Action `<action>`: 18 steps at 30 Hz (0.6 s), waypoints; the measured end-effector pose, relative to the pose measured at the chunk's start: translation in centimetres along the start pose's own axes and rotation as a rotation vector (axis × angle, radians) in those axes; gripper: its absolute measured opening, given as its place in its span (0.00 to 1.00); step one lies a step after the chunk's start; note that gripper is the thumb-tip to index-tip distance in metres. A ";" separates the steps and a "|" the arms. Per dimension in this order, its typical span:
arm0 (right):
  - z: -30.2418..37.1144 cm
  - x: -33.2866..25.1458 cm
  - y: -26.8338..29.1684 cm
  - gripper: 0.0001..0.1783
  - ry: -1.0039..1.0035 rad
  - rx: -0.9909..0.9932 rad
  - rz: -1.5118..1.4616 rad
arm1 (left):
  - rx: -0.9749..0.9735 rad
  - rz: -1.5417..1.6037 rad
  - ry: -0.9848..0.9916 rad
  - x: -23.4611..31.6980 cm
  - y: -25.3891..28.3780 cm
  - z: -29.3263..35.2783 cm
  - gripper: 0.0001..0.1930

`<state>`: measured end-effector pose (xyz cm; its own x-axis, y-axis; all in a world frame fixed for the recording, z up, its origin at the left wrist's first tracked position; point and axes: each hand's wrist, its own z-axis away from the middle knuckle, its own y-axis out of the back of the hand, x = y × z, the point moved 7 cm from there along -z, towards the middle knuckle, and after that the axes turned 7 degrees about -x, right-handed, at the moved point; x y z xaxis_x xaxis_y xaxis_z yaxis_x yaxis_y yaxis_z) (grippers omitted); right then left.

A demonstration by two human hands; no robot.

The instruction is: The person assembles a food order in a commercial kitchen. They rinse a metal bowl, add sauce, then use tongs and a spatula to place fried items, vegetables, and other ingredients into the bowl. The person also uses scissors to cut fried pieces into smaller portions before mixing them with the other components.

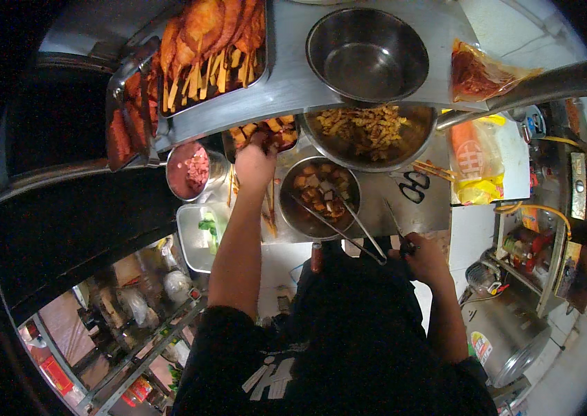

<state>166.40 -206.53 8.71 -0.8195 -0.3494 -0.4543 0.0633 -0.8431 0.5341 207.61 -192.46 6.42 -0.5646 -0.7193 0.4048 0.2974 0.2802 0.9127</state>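
Note:
My left hand (255, 165) reaches into a dark tray (293, 147) of browned, sauced cubes (279, 125). Its fingers curl down among the pieces, and what they grip is partly hidden. By the counter's front edge, my right hand (421, 258) is closed around the dark handle of a narrow-bladed knife (393, 216), its tip pointing away from me. Between my hands stands a steel bowl (289, 220) of cut brown and pale cubes (321, 188). Metal tongs (366, 227) lean in this bowl, their bent end over the near rim.
Behind is a bowl of golden fried pieces (363, 130), below a shelf with an empty steel basin (367, 55) and skewered meat (203, 41). Black-handled scissors (415, 187) lie right. At left are a pot of pink slices (189, 170) and a white tub (196, 236) with greens.

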 end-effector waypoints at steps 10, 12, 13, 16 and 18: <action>1.9 -1.7 2.5 0.26 0.022 0.095 -0.125 | 0.034 0.795 0.020 -0.4 -0.3 0.8 0.16; 2.6 -3.4 3.5 0.29 0.040 0.103 -0.184 | -0.040 1.264 0.042 0.8 0.7 4.0 0.14; 3.0 -5.2 3.8 0.30 0.148 0.104 -0.159 | -0.171 1.429 0.073 2.3 0.9 6.6 0.14; 3.1 -10.4 2.6 0.34 0.360 0.030 -0.156 | -0.223 1.672 0.186 6.5 2.5 12.2 0.14; 3.0 -13.3 1.5 0.36 0.501 -0.031 -0.210 | -0.245 1.668 0.182 8.7 3.4 14.5 0.14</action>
<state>175.67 -201.92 17.71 -0.4449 -0.3181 -0.8372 -0.0495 -0.9246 0.3776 192.56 -188.52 13.89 0.5473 0.1718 0.8191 0.5466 0.6678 -0.5052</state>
